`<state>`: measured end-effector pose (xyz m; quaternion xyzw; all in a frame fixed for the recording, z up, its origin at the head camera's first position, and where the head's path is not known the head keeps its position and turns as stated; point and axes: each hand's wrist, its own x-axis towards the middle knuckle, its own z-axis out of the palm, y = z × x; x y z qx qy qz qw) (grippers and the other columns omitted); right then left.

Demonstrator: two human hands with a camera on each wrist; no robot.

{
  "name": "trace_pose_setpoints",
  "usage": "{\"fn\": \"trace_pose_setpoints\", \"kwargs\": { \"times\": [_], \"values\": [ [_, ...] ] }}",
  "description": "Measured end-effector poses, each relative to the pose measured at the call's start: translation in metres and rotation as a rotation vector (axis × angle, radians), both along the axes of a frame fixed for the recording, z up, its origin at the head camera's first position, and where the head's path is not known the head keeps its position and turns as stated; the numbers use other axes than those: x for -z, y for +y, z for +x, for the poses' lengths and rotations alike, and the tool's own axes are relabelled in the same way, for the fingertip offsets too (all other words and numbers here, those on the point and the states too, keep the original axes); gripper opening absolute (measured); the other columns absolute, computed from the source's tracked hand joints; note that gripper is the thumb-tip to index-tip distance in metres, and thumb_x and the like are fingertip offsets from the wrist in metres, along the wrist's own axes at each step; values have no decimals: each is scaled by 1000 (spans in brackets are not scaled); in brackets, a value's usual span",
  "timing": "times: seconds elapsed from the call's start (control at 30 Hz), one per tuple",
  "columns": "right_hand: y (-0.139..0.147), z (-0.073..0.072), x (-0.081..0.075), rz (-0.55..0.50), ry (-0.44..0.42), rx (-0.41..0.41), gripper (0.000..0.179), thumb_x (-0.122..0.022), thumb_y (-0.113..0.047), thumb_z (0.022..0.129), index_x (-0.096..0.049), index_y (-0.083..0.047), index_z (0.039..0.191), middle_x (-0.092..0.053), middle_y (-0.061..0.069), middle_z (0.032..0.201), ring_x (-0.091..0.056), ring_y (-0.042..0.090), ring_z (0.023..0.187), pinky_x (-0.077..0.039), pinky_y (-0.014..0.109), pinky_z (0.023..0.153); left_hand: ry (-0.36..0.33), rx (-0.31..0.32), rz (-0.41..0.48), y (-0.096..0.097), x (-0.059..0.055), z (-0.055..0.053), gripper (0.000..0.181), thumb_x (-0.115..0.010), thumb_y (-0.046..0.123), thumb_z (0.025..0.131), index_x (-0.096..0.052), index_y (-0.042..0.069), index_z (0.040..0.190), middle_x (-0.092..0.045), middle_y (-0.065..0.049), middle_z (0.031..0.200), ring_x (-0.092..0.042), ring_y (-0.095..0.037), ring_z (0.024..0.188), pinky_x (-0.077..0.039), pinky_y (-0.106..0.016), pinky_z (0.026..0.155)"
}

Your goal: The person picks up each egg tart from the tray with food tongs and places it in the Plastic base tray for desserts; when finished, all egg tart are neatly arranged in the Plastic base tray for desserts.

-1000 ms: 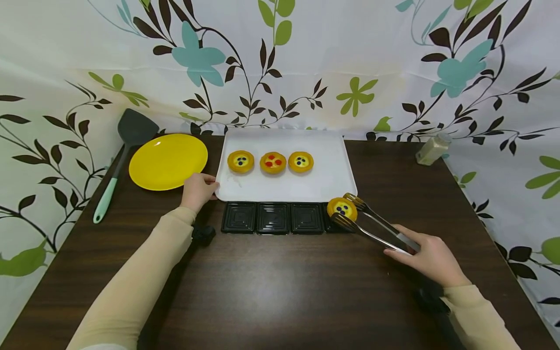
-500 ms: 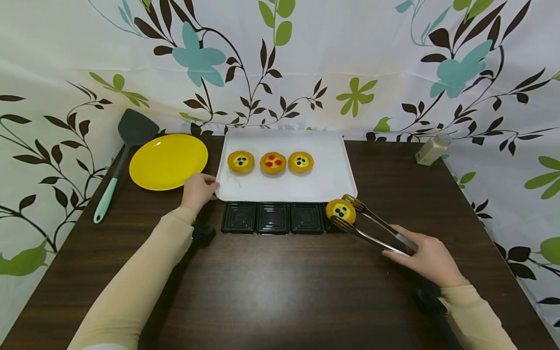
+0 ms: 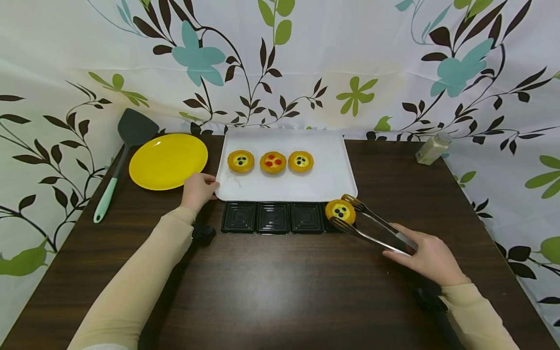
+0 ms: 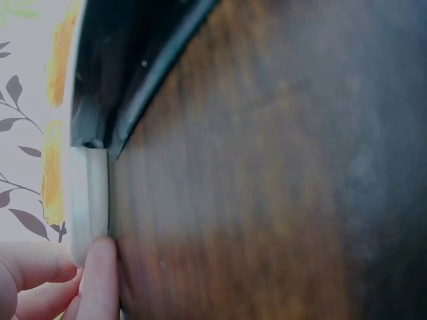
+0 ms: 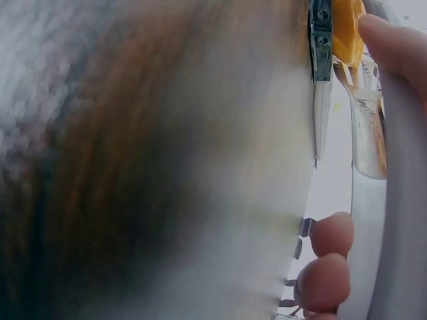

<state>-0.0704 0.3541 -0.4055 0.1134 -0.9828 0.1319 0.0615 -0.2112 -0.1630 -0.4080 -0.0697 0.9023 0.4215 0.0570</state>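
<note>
My left hand (image 3: 198, 193) pinches the left front corner of a white tray (image 3: 328, 170); the left wrist view shows thumb and fingers at that rim (image 4: 93, 193). On the tray sit two tarts with blue dots (image 3: 240, 161) and one with red dots (image 3: 273, 163). With my right hand (image 3: 430, 257) I grip metal tongs (image 3: 372, 237), whose ends lie on either side of another blue-dotted tart (image 3: 340, 210). This tart overlaps the rightmost compartment of a black tray (image 3: 273, 218), mostly hiding it. In the right wrist view, the tart (image 5: 347, 30) shows beyond the tongs (image 5: 368, 200).
A yellow plate (image 3: 168, 163) stands left of the white tray, near my left hand. Farther left lies a spatula (image 3: 138, 129) with a mint handle. A small shaker jar (image 3: 433, 149) stands at the back right, before a patterned cloth (image 3: 315, 58).
The tart and tongs have shifted slightly left over the black tray's rightmost compartment, my right hand moving with them. My left hand stays on the tray corner.
</note>
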Motion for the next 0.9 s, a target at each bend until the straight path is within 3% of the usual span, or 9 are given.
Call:
{"fn": "trace_pose_setpoints", "kwargs": {
  "times": [0.13,0.37,0.7,0.9],
  "values": [
    [0,0,0,2,-4,4,77,-79,-53,69,-56,-17,133,-39,-5,57,-32,9,50,-25,24,48,-1,-4,-1,0,-1,0,33,-55,9,94,-59,-12,119,-60,-29,114,-68,-35,86,-59,-32,71],
    [0,-2,-1,-15,-7,6,79,-80,-52,68,-55,-17,134,-65,9,82,-39,13,57,-32,27,51,-13,-6,4,1,-2,0,33,-55,9,95,-58,-12,120,-59,-29,114,-68,-35,87,-59,-32,71],
    [-1,-7,-5,-29,35,11,80,-81,-51,66,-57,-14,132,-68,23,96,-56,22,66,-50,44,57,-19,-9,10,1,-2,0,34,-55,9,94,-58,-12,120,-59,-29,114,-68,-35,88,-59,-32,71],
    [-4,-20,-9,-42,57,1,79,-81,-50,67,-57,-14,132,-68,21,92,-59,25,68,-50,46,57,-18,-9,8,1,-3,1,33,-56,9,94,-58,-12,120,-60,-29,114,-68,-35,87,-59,-32,70]
  ]
}}
